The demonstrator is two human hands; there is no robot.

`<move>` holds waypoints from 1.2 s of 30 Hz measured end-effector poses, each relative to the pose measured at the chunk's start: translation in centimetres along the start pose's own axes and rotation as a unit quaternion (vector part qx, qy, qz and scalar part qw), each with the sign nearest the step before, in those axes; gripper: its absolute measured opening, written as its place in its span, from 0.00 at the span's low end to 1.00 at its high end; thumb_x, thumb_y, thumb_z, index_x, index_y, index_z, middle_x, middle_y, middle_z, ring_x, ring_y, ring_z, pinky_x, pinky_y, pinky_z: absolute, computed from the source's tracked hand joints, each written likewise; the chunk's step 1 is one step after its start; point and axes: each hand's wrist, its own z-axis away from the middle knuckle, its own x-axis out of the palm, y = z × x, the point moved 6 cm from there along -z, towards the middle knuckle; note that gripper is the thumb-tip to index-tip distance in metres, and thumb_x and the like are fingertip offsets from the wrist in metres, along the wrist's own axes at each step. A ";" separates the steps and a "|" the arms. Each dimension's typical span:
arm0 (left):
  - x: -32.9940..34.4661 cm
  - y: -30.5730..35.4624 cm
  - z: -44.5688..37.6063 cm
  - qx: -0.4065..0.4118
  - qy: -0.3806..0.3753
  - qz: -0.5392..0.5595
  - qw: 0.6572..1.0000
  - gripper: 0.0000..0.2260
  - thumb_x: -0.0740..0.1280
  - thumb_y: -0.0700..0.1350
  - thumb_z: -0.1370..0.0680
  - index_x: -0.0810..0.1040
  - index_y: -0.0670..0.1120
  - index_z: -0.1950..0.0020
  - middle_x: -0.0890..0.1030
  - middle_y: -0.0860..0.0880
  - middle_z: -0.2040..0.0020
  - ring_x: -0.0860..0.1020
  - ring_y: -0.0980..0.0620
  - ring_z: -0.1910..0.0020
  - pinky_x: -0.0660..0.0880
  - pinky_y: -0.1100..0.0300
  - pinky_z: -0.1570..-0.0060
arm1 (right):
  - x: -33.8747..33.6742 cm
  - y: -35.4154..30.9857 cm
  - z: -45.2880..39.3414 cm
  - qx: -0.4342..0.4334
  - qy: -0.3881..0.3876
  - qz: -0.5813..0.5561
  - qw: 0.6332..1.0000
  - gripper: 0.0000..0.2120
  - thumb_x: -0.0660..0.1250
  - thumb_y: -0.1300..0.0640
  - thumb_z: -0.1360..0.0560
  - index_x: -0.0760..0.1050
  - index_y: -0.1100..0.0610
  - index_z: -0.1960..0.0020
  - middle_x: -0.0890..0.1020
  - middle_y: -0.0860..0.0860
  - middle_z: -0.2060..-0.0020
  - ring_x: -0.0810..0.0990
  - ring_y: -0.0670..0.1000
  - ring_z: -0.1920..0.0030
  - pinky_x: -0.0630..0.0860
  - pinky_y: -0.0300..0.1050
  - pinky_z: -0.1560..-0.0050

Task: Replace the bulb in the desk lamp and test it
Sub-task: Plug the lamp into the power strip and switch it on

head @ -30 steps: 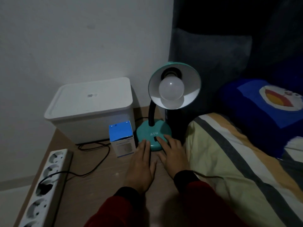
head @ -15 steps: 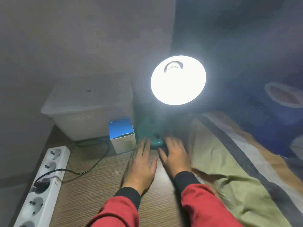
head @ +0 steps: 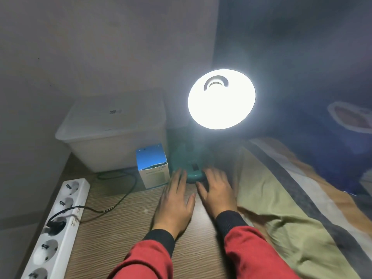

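The teal desk lamp stands at the back of the wooden table, its shade (head: 221, 99) facing me and glowing bright white, so the bulb inside is lost in glare. Its round base (head: 190, 168) carries a dark rocker switch. My left hand (head: 175, 200) lies flat on the table, fingers spread, fingertips at the base's left edge. My right hand (head: 216, 190) lies flat too, fingertips touching the base's right front edge. Neither hand holds anything. A blue and white bulb box (head: 153, 166) stands just left of the base.
A white lidded plastic bin (head: 112, 129) stands behind the box against the wall. A white power strip (head: 54, 228) runs along the table's left edge with a black plug and cord (head: 112, 206) in it. A striped blanket (head: 291, 208) lies to the right.
The lamp was dark a second ago and is now lit. Both hands have stayed at the base, sliding back only slightly.
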 end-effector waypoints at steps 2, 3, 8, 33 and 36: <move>-0.1 0.1 0.0 0.001 0.002 -0.003 1.000 0.37 0.44 0.60 0.30 0.51 0.47 0.22 0.51 0.50 0.21 0.49 0.54 0.22 0.45 0.65 0.27 | 0.0 0.0 0.0 -0.005 0.007 -0.003 1.000 0.17 0.60 0.49 0.32 0.77 0.59 0.51 0.82 0.57 0.57 0.80 0.60 0.57 0.66 0.46 0.51; -0.1 0.1 0.0 0.003 0.004 -0.003 1.000 0.36 0.44 0.60 0.29 0.51 0.47 0.22 0.51 0.50 0.21 0.50 0.54 0.22 0.45 0.65 0.27 | 0.0 0.0 0.0 -0.008 0.012 -0.003 1.000 0.17 0.60 0.49 0.32 0.77 0.59 0.50 0.82 0.57 0.57 0.79 0.60 0.57 0.66 0.46 0.51; -0.1 0.0 0.1 0.005 0.005 -0.008 1.000 0.36 0.44 0.60 0.29 0.51 0.47 0.22 0.51 0.50 0.21 0.50 0.53 0.22 0.45 0.65 0.27 | -0.1 -0.1 0.0 -0.020 0.025 -0.017 0.999 0.18 0.60 0.49 0.32 0.75 0.56 0.46 0.82 0.55 0.54 0.71 0.54 0.53 0.65 0.44 0.49; -0.1 0.0 0.0 0.007 0.003 -0.015 1.000 0.36 0.44 0.60 0.29 0.50 0.47 0.22 0.50 0.50 0.21 0.50 0.53 0.22 0.45 0.65 0.27 | -0.4 -1.1 -0.1 -0.003 -0.090 0.010 0.996 0.24 0.64 0.52 0.27 0.68 0.47 0.31 0.75 0.58 0.43 0.73 0.62 0.45 0.78 0.56 0.52; -0.2 0.1 0.1 0.018 0.012 -0.015 1.000 0.33 0.48 0.59 0.25 0.51 0.47 0.22 0.50 0.50 0.21 0.50 0.54 0.22 0.46 0.65 0.27 | -0.1 -0.9 -0.3 -0.004 -0.105 0.013 0.994 0.25 0.62 0.51 0.26 0.66 0.48 0.29 0.72 0.58 0.38 0.70 0.61 0.40 0.77 0.57 0.48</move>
